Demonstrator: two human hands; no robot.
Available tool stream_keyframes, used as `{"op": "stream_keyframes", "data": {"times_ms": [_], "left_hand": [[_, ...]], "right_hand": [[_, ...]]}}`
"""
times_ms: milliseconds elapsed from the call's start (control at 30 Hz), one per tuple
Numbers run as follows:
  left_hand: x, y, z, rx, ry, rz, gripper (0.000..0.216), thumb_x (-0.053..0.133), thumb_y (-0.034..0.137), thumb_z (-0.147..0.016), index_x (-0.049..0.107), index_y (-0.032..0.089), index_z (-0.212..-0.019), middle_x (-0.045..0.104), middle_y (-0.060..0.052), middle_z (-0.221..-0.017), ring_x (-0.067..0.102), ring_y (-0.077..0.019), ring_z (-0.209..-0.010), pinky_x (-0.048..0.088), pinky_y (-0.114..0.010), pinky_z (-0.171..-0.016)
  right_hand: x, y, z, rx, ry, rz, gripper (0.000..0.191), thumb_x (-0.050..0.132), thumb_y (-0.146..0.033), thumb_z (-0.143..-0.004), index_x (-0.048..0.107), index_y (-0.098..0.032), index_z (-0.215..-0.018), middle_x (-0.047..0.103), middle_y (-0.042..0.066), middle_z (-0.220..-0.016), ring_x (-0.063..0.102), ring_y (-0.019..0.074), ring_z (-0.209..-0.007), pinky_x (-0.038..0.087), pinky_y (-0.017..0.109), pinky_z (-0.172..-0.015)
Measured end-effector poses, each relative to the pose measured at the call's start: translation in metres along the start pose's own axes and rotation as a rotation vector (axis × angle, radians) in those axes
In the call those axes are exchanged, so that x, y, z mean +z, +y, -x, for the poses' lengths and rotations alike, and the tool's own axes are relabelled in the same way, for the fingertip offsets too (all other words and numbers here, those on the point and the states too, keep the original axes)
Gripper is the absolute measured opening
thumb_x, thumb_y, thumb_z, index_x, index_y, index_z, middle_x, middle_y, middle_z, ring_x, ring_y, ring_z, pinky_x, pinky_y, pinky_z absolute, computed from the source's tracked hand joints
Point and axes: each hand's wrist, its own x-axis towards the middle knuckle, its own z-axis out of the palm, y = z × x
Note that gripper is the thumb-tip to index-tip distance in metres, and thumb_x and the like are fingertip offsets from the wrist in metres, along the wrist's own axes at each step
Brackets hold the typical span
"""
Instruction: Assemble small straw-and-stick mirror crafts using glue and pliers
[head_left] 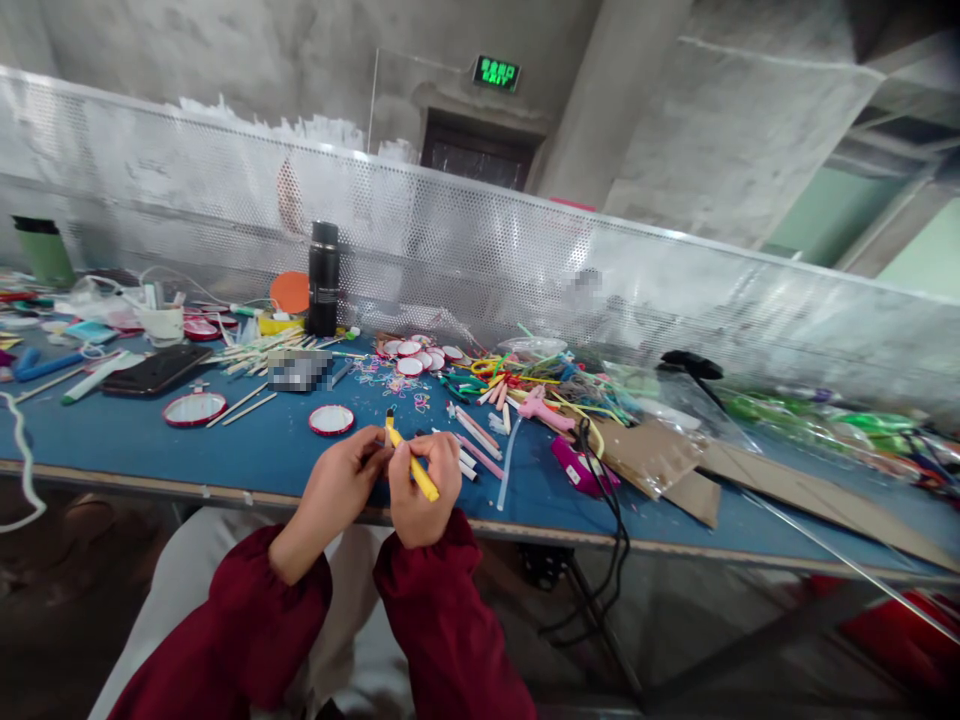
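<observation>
2 bare hands come together over the front edge of the blue-topped wooden counter (262,458), and I watch them through the head view. My right hand (426,498) has its fingers wrapped around a slender yellow pen-like stick (423,479), which slants up and leftward to a dark tip. My left hand (341,482) is pinched narrow just beside the stick's upper part; whether its fingers grip the stick or some small piece, I cannot tell.

To handle this well, I would hold the yellow stick low on its shaft, leave the dark tip exposed, and steady it with light pressure from the left fingertips rather than a squeeze. Resting both wrists on the counter's edge should damp any shake.

Room is tight. A round white disc with a red rim (331,419) lies near the left hand, a cluster of pink and white pen-like sticks (480,446) just beside the right, and a pink glue gun (546,408) with a black cord (621,545) farther right. I would make small motions, elbows in, to avoid knocking these or snagging the cord.
</observation>
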Motion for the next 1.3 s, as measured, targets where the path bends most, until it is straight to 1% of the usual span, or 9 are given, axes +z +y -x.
{"op": "stream_keyframes", "data": {"times_ms": [200,400,600,800,967,1133,1300], "left_hand": [[0.0002,0.0011,-0.0001,0.010,-0.022,0.045,0.018,0.050,0.030,-0.090,0.065,0.022,-0.094,0.071,-0.001,-0.077,0.065,-0.0184,-0.077,0.047,-0.026,-0.071],[0.0002,0.0004,0.0003,0.014,0.011,0.002,0.020,0.052,0.036,-0.091,0.065,0.021,-0.092,0.072,-0.003,-0.083,0.064,-0.0182,-0.077,0.047,-0.025,-0.070],[0.0011,-0.0025,-0.0005,0.013,-0.007,0.036,0.019,0.050,0.031,-0.091,0.066,0.022,-0.097,0.072,-0.001,-0.078,0.066,-0.0187,-0.077,0.048,-0.026,-0.071],[0.0009,-0.0008,0.0009,0.014,0.007,0.012,0.019,0.052,0.034,-0.091,0.066,0.021,-0.094,0.072,-0.002,-0.082,0.065,-0.0191,-0.080,0.048,-0.026,-0.073],[0.0004,0.0000,0.0009,0.012,-0.022,0.047,0.021,0.050,0.028,-0.090,0.067,0.022,-0.101,0.072,-0.001,-0.080,0.066,-0.0189,-0.079,0.048,-0.026,-0.073],[0.0005,-0.0009,-0.0005,0.015,-0.003,0.034,0.020,0.052,0.032,-0.090,0.067,0.021,-0.097,0.073,-0.002,-0.082,0.066,-0.0192,-0.079,0.048,-0.026,-0.072],[0.0005,-0.0009,-0.0005,0.012,-0.026,0.055,0.022,0.050,0.029,-0.090,0.067,0.021,-0.102,0.072,-0.001,-0.080,0.066,-0.0190,-0.080,0.048,-0.026,-0.073]], "right_hand": [[0.0000,0.0011,0.0006,0.031,0.053,0.005,0.016,0.057,-0.017,-0.088,0.049,-0.022,-0.075,0.056,-0.002,-0.070,0.054,0.0157,-0.070,0.047,0.034,-0.077],[0.0001,-0.0013,-0.0001,-0.011,0.005,0.008,0.014,0.056,-0.018,-0.089,0.051,-0.022,-0.076,0.057,-0.001,-0.071,0.056,0.0159,-0.071,0.047,0.034,-0.076],[0.0006,0.0004,0.0009,0.023,0.060,0.038,0.016,0.056,-0.018,-0.089,0.049,-0.023,-0.075,0.056,-0.001,-0.070,0.054,0.0162,-0.070,0.046,0.034,-0.075],[0.0006,-0.0003,0.0000,-0.008,0.022,0.006,0.015,0.056,-0.017,-0.088,0.050,-0.022,-0.076,0.056,-0.001,-0.071,0.055,0.0158,-0.071,0.046,0.034,-0.075],[0.0000,-0.0001,0.0006,0.021,0.055,0.028,0.015,0.056,-0.017,-0.088,0.050,-0.022,-0.076,0.057,-0.001,-0.071,0.054,0.0164,-0.071,0.045,0.034,-0.075],[0.0003,0.0005,0.0003,-0.003,0.026,0.009,0.016,0.056,-0.016,-0.088,0.050,-0.022,-0.075,0.056,-0.001,-0.070,0.054,0.0157,-0.070,0.045,0.033,-0.075],[0.0009,0.0013,0.0007,0.012,0.067,0.016,0.015,0.057,-0.016,-0.088,0.050,-0.022,-0.076,0.057,-0.001,-0.071,0.053,0.0153,-0.070,0.045,0.033,-0.075]]}}
